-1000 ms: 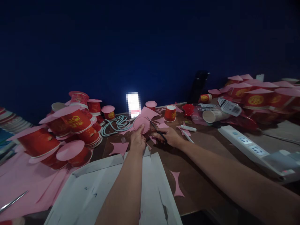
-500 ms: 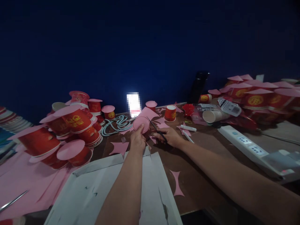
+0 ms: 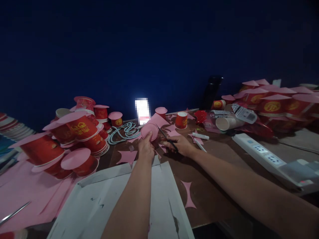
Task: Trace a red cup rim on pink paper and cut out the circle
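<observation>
My left hand [image 3: 146, 147] grips a round pink paper piece [image 3: 147, 129], the thumb pressed on its face. Whether a cup is under this piece I cannot tell. My right hand [image 3: 183, 145] is closed around dark-handled scissors [image 3: 171, 143], their blades pointing up and left beside the paper's right edge. Just behind the round piece lies a larger pink paper sheet [image 3: 159, 120]. Pink offcuts with curved edges are scattered around both hands, one offcut [image 3: 127, 156] left of my left wrist. A red paper cup [image 3: 181, 120] stands upright beyond my right hand.
Red cups with pink paper discs [image 3: 77, 127] crowd the left; more cups [image 3: 271, 105] fill the right. A white power strip [image 3: 261, 151] lies at right, near white markers [image 3: 200, 136]. Below my forearms is a white box lid [image 3: 109, 196]. A coiled cable [image 3: 124, 132] and black bottle [image 3: 211, 93] stand farther back.
The round pink paper in my left hand has shifted very slightly left. My right hand and the scissors look almost unchanged.
</observation>
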Motion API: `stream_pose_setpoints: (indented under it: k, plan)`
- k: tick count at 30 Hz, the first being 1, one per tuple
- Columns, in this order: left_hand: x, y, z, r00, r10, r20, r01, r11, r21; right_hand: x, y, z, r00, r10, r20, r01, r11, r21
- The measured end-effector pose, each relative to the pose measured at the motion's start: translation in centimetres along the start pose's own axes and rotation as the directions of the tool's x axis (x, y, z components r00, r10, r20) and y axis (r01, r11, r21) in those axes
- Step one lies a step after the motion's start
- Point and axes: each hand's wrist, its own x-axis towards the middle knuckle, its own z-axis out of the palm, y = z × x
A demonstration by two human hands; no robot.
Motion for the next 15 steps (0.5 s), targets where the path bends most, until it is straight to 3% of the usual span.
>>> stream_pose_setpoints:
  k: [3, 10, 15]
  plan:
    - [-0.06, -0.05, -0.01, 1.000, -0.009, -0.011, 0.009, 1.000, 0.013, -0.03, 0.02, 0.02, 1.000, 0.002, 0.007, -0.002, 1.000, 0.007]
    - [0.38, -0.53, -0.19, 0.984, 0.123, 0.130, -0.119, 0.992, -0.041, 0.02, 0.31, -0.16, 0.999, -0.011, 0.048, 0.009, 0.999, 0.039]
    - [0.50, -0.64, -0.32, 0.983, 0.114, 0.143, -0.115, 0.993, 0.001, -0.13, -0.10, -0.23, 0.999, -0.015, 0.042, 0.012, 0.998, 0.060]
